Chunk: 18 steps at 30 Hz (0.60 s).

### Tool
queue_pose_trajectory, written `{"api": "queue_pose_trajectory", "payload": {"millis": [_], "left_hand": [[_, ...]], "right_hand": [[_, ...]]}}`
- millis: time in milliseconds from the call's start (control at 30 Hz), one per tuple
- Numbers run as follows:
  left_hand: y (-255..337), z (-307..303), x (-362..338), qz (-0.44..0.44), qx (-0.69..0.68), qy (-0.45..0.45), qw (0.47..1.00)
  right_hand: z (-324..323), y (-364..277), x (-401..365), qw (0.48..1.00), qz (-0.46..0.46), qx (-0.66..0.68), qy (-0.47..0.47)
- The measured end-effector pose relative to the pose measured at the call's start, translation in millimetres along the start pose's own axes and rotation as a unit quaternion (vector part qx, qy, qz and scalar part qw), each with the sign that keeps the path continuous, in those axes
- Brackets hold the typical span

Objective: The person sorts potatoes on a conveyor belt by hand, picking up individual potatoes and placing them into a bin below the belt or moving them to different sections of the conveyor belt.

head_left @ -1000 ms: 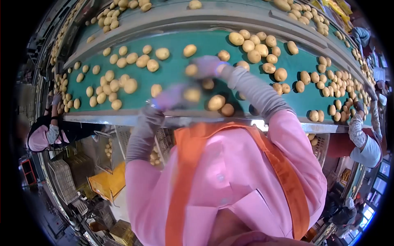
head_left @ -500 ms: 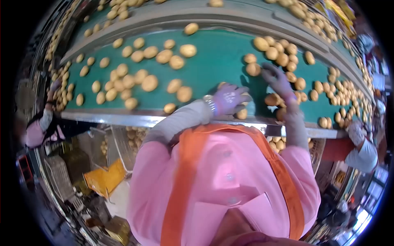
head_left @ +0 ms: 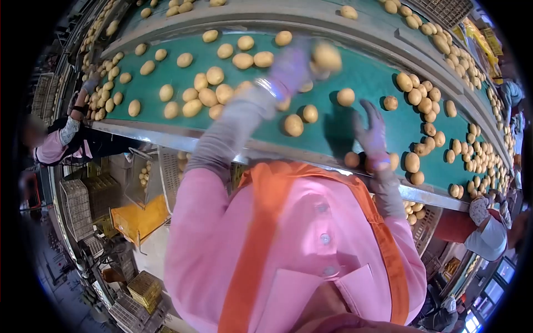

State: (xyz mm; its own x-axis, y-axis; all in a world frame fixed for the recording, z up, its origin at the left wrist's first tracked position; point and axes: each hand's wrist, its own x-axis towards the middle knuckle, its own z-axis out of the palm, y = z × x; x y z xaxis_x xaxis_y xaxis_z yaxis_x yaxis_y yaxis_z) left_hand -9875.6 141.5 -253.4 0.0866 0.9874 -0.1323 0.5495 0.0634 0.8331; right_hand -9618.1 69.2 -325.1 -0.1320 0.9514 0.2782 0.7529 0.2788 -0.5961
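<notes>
Wearing a purple glove, my left hand (head_left: 290, 69) is smeared by motion above the belt. A blurred potato (head_left: 326, 57) is at its fingertips, raised over the belt, and the fingers appear closed on it. My right hand (head_left: 371, 133), also gloved in purple, is over the near half of the green conveyor belt (head_left: 327, 133) with its fingers spread and nothing in them. Close to its wrist lie a potato (head_left: 352, 160) and others partly hidden by the hand. A single potato (head_left: 345, 97) rests on the belt between my hands.
Several potatoes (head_left: 208, 97) are spread across the belt's left side, with a denser group (head_left: 425, 105) on the right. A metal rail (head_left: 177, 143) edges the belt near my body. Co-workers stand at left (head_left: 61, 139) and right (head_left: 488, 233). A yellow chute (head_left: 141, 219) and crates (head_left: 145, 289) are below left.
My left hand has moved from the near edge up and across the belt, now with a potato at its fingers. My right hand has come nearer and its fingers have spread. Potatoes have shifted.
</notes>
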Motion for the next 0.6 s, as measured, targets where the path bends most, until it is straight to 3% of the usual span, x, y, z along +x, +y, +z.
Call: {"api": "queue_pose_trajectory", "payload": {"millis": [33,67,133,233,267,333,400,467,500,533,567,600], "left_hand": [[-97,-5,53,0.034,0.001,0.207,0.978],[-60,-53,43,0.191,-0.155,0.317,0.916],[-45,-99,8,0.144,-0.271,0.390,0.868],[-112,-121,-44,0.095,-0.057,0.275,0.955],[-147,-115,-63,0.104,0.002,0.220,0.970],[-167,-111,-110,0.080,0.070,0.115,0.988],[-194,-111,-139,0.169,0.187,0.075,0.965],[-212,-121,-157,0.174,0.254,0.098,0.946],[-220,-127,-161,0.174,0.319,0.123,0.924],[-232,-134,-161,0.170,0.313,0.125,0.926],[-246,-145,-159,0.152,0.295,0.191,0.924],[-258,-154,-155,0.136,0.279,0.256,0.916]], "right_hand": [[22,-27,12,0.994,-0.100,-0.001,0.051],[37,-55,24,0.991,-0.122,0.047,-0.015],[80,-105,45,0.966,-0.219,0.098,-0.095],[151,-136,50,0.912,-0.279,-0.162,-0.254],[164,-150,56,0.913,-0.273,-0.166,-0.252],[181,-171,72,0.844,-0.258,-0.254,-0.396],[166,-173,110,0.808,-0.241,-0.198,-0.500],[128,-174,146,0.901,-0.082,0.017,-0.426],[159,-117,162,0.939,0.017,0.132,-0.316],[150,-86,175,0.942,0.059,0.286,-0.167],[136,-101,178,0.940,0.053,0.337,0.018],[122,-117,183,0.901,0.043,0.378,0.205]]}}
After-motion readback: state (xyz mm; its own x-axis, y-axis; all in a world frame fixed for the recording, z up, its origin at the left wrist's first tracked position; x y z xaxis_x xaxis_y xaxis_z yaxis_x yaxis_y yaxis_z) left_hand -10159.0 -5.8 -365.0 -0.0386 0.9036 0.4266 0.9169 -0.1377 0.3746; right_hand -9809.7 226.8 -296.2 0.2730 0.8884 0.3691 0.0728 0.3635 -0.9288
